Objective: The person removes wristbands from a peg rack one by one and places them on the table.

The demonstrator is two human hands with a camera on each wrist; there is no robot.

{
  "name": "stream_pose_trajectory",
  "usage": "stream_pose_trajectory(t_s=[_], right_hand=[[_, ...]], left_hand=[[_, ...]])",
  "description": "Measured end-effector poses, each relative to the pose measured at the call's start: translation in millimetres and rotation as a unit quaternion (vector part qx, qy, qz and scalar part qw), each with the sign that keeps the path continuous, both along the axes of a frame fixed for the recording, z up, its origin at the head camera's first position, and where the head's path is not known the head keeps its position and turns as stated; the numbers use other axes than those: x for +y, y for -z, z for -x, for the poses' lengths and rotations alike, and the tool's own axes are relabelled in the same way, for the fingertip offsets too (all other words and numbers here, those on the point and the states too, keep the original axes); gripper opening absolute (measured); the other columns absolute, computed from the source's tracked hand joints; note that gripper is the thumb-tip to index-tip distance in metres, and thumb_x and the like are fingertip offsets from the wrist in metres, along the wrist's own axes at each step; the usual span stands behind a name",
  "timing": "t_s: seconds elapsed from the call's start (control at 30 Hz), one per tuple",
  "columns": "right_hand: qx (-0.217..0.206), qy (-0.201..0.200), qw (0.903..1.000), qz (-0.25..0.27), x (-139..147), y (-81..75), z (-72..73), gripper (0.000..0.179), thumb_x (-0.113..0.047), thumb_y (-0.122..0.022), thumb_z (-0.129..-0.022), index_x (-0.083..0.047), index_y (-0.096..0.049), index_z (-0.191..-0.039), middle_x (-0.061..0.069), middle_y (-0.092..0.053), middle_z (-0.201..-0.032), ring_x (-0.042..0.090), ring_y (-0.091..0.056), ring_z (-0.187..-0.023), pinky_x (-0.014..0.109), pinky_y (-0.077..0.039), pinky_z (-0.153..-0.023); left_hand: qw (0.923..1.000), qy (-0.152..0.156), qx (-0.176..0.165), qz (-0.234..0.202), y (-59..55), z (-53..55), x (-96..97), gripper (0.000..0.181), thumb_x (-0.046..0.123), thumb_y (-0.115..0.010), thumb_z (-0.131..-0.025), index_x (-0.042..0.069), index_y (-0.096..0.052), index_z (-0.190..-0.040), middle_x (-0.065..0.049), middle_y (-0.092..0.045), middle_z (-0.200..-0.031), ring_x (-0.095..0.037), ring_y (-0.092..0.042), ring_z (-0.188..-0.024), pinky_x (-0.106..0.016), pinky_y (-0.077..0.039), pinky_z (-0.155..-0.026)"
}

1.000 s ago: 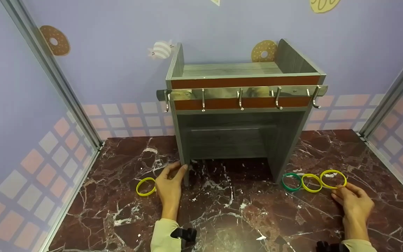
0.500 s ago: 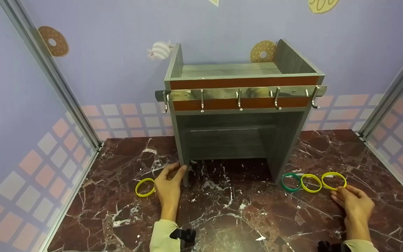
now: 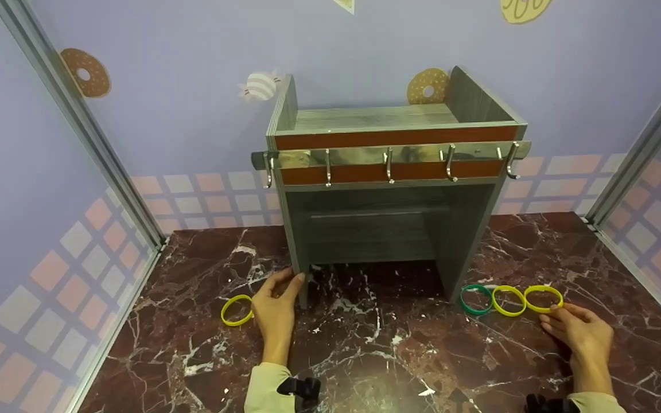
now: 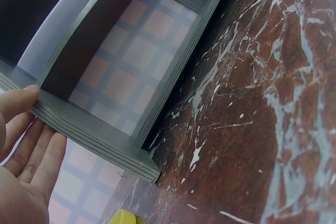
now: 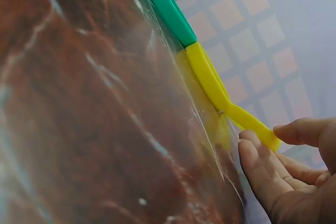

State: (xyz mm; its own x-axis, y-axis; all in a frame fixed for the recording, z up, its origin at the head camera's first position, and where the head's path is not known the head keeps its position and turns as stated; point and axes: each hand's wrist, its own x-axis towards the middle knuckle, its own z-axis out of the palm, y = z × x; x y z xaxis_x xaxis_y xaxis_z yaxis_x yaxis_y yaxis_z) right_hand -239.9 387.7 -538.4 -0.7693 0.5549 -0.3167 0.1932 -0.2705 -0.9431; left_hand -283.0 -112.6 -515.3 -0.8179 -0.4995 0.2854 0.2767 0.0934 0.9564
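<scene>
In the head view, my left hand (image 3: 275,307) grips the front edge of the left side panel of a grey wooden shelf unit (image 3: 299,252). The left wrist view has the thumb on one face of that panel and the fingers on the other. My right hand (image 3: 583,335) pinches the right-hand yellow wristband (image 3: 544,299) between thumb and fingers. That band is tilted, its held side lifted off the table. Its far end meets a second yellow wristband (image 5: 207,77), which touches a green wristband (image 5: 171,13). Another yellow wristband (image 3: 237,310) lies beside my left hand, partly hidden by it.
Across the shelf's front runs a metal rail (image 3: 359,155) with several hooks (image 3: 389,166), its ends jutting past both sides. Patterned walls (image 3: 187,115) close in the back and sides of the dark red marbled table (image 3: 365,355).
The held yellow wristband has dropped slightly toward me. After a small gap half a second ago, it now meets the middle band. My left hand keeps its grip on the panel.
</scene>
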Motion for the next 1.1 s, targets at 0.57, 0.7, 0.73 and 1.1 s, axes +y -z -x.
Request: stream_pose_trajectory(t_s=[0.57, 0.7, 0.73, 1.1], right_hand=[[-0.034, -0.012, 0.9913, -0.127, -1.0, 5.9, 3.7, 0.046, -0.006, -0.066, -0.104, 0.018, -0.052, -0.14, -0.008, -0.071, -0.071, 0.003, -0.072, -0.062, 0.025, -0.062, -0.065], [-0.039, -0.023, 0.9908, -0.128, -0.4, 7.2, 3.9, 0.047, -0.007, -0.066, -0.104, 0.018, -0.052, -0.14, -0.006, -0.072, -0.073, 0.005, -0.072, -0.063, 0.026, -0.062, -0.066], [-0.04, -0.025, 0.9905, -0.129, -0.3, 7.5, 3.9, 0.046, -0.008, -0.066, -0.104, 0.018, -0.052, -0.14, -0.006, -0.072, -0.073, 0.005, -0.072, -0.063, 0.027, -0.062, -0.066], [-0.053, -0.025, 0.9717, -0.229, -0.5, 3.7, 6.3, 0.043, -0.015, -0.065, -0.105, 0.015, -0.059, -0.135, -0.009, -0.071, -0.078, -0.001, -0.069, -0.062, 0.023, -0.06, -0.063]], left_hand=[[1.0, 0.0, -0.005, 0.007, 8.1, -0.3, -9.1, 0.022, 0.015, -0.089, -0.09, 0.005, -0.082, -0.108, -0.009, -0.079, -0.101, -0.017, -0.074, -0.086, -0.021, -0.057, -0.072], [1.0, -0.001, -0.004, 0.001, 10.2, -1.1, -9.1, 0.022, 0.014, -0.089, -0.089, 0.003, -0.082, -0.107, -0.011, -0.079, -0.102, -0.016, -0.074, -0.085, -0.021, -0.057, -0.072], [1.0, -0.001, -0.005, 0.0, 10.5, -1.3, -9.1, 0.022, 0.014, -0.089, -0.089, 0.004, -0.082, -0.107, -0.011, -0.079, -0.102, -0.016, -0.074, -0.086, -0.021, -0.057, -0.072], [0.9999, -0.013, -0.005, 0.009, 9.3, 2.0, -6.2, 0.024, 0.012, -0.09, -0.088, 0.003, -0.082, -0.109, -0.012, -0.079, -0.1, -0.014, -0.074, -0.082, -0.019, -0.055, -0.069]])
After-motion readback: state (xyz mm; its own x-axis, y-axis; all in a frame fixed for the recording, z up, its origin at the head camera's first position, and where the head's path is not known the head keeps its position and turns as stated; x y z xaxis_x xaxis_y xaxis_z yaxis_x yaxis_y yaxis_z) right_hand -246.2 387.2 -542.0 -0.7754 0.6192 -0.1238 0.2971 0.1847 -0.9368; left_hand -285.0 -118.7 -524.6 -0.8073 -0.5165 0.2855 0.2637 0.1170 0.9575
